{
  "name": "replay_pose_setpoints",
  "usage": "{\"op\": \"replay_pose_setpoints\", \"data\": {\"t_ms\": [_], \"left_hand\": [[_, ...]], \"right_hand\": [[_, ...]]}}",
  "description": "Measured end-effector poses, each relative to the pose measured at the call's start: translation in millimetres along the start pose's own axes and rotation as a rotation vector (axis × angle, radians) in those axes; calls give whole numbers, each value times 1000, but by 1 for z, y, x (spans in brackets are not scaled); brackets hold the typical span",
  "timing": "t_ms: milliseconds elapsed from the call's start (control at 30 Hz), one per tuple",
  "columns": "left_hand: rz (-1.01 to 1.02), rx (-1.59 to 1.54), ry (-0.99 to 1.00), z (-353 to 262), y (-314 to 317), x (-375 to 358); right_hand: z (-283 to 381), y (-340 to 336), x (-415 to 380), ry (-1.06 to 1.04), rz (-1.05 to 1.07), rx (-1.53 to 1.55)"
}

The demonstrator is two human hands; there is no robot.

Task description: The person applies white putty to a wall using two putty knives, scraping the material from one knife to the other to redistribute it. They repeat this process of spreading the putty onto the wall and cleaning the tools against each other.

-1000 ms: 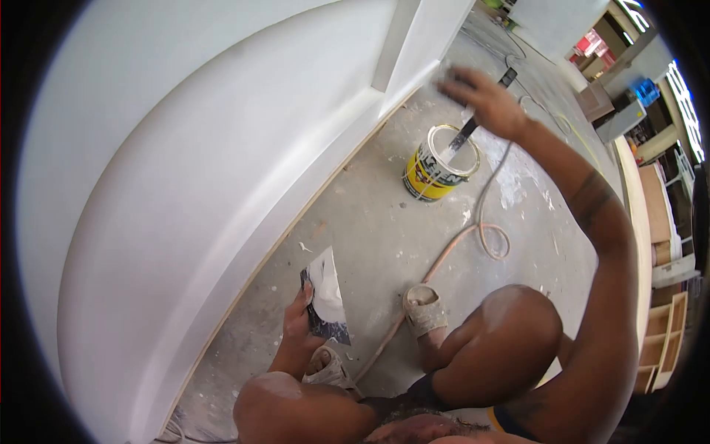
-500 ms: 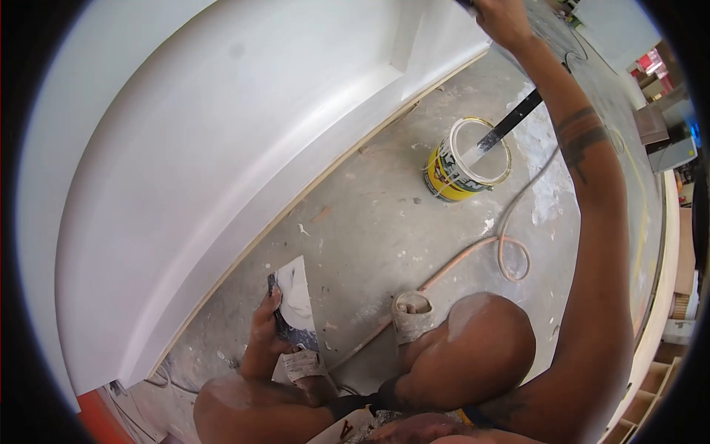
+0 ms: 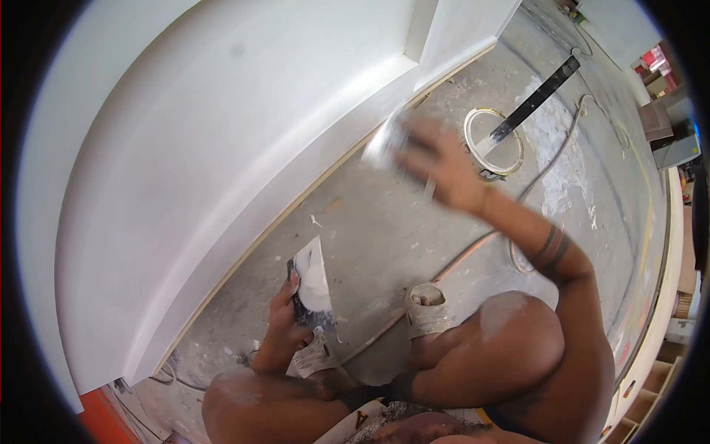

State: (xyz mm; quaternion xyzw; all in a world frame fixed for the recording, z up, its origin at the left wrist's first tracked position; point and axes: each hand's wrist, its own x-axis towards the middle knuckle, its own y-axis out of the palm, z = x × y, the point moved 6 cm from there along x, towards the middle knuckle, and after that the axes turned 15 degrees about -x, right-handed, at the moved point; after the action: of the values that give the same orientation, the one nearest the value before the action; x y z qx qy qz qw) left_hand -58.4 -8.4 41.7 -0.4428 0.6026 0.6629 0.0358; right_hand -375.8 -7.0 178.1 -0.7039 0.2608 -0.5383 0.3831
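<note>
My left hand (image 3: 281, 325) is closed round the dark part of a wide putty knife (image 3: 316, 285); a mass of white filler lies on its blade. My right hand (image 3: 451, 170) is smeared by motion, but its fingers wrap the dark handle of another putty knife (image 3: 383, 146), whose pale blade is a blur beside the panel's base. Just right of that hand stands an open tub (image 3: 505, 176), partly hidden, with a long black-handled stick (image 3: 536, 100) leaning out of it. Large white panelling (image 3: 222, 148) curves along the left, with a raised moulding.
A hose (image 3: 466, 255) winds over the stained concrete floor (image 3: 370, 244). My bent legs and feet in pale footwear (image 3: 427, 311) are at the bottom. Thin cables (image 3: 166, 374) lie by the panel's near end. Boxes and shelving (image 3: 651, 385) line the right edge.
My right hand has swung down and left from the top of the view, bringing its putty knife low beside the panel. The left hand keeps its hold; the whole view has shifted slightly.
</note>
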Motion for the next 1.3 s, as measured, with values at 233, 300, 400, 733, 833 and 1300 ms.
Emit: {"op": "replay_pose_setpoints", "data": {"t_ms": [233,300,400,733,833,1300], "left_hand": [[340,-101,-92,1,-7,15],[246,-33,31,-9,-9,11],[272,3,101,-20,-5,-9],[271,422,633,-61,-51,-14],[274,599,804,-62,-46,-22],[622,1093,1144,-61,30,-52]], "right_hand": [[176,31,-32,-202,245,293],[158,46,-38,-33,331,185],[128,63,-47,8,500,99],[127,40,17,1370,294,1647],[144,47,14,1474,450,1714],[170,66,8,1568,559,1935]]}}
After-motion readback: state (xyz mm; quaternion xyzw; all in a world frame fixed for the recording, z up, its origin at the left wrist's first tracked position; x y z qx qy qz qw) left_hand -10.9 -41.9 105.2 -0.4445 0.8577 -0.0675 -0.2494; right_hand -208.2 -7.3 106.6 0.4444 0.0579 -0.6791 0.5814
